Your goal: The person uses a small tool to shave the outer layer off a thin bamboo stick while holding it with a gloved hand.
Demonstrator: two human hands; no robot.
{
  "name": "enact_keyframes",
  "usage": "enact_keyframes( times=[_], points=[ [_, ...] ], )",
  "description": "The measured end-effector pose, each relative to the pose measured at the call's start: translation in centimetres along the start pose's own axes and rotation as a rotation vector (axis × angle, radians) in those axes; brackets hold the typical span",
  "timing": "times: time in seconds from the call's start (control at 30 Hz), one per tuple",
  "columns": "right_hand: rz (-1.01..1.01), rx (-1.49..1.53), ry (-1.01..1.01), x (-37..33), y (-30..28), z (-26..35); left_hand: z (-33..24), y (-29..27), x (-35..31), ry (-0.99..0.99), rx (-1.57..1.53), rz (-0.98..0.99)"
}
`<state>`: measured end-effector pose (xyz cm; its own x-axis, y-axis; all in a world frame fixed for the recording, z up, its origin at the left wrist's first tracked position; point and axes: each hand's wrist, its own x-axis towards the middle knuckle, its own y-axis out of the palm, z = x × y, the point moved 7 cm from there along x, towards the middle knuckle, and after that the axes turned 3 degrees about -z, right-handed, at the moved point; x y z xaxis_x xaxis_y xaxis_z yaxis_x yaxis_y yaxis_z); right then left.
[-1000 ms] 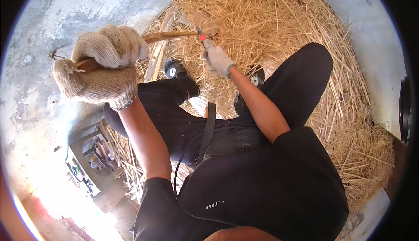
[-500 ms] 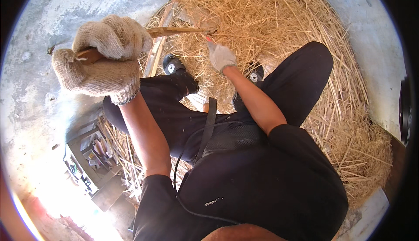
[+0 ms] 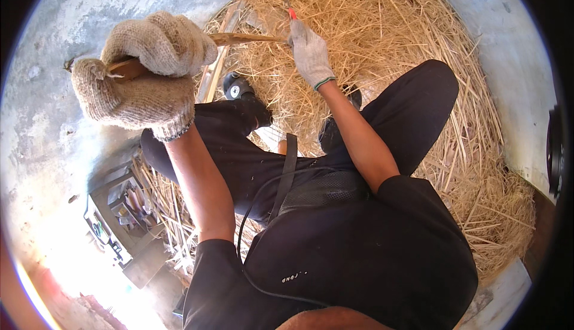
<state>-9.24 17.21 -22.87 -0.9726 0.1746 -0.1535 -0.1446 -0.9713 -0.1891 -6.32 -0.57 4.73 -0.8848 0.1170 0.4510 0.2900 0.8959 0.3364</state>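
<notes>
My left hand [image 3: 146, 73], in a knitted beige work glove, is closed around a tan strip of wood or bamboo [image 3: 245, 39]. One end of the strip shows inside the curled fingers; the other points right and narrows. At that far end is my right hand [image 3: 310, 55], gloved in pale knit with a green cuff edge. It grips a small knife [image 3: 292, 13] with a red part by the fingers and a thin dark blade pointing away from me. Whether the strip's tip touches the right glove, I cannot tell.
Loose straw or shavings [image 3: 382, 25] are heaped ahead and along the right. A wooden batten [image 3: 213, 79] lies beyond my left shoe [image 3: 238, 88]. A pale wall [image 3: 60, 127] stands on the left. At lower left is an open wooden shelf [image 3: 110, 195] holding small items.
My right hand has moved away from me and slightly right, and the knife's blade now shows past the strip. My left hand has shifted a little right with the strip.
</notes>
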Motion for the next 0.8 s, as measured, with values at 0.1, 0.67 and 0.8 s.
enact_keyframes(
  times=[0.1, 0.67, 0.8],
  points=[
    [-0.065, -0.453, -0.186, 0.8, 1.9, -2.8, 0.3, 0.5, 0.0, 0.009, -0.006, 0.039],
    [-0.042, 0.115, 0.074, 2.4, -0.5, -2.5, 1.2, -3.9, -2.5, -0.002, -0.055, -0.357],
    [-0.076, -0.726, -0.286, 1.6, 3.5, -6.1, 1.7, -4.1, -2.9, 0.038, -0.111, -0.461]
  ],
)
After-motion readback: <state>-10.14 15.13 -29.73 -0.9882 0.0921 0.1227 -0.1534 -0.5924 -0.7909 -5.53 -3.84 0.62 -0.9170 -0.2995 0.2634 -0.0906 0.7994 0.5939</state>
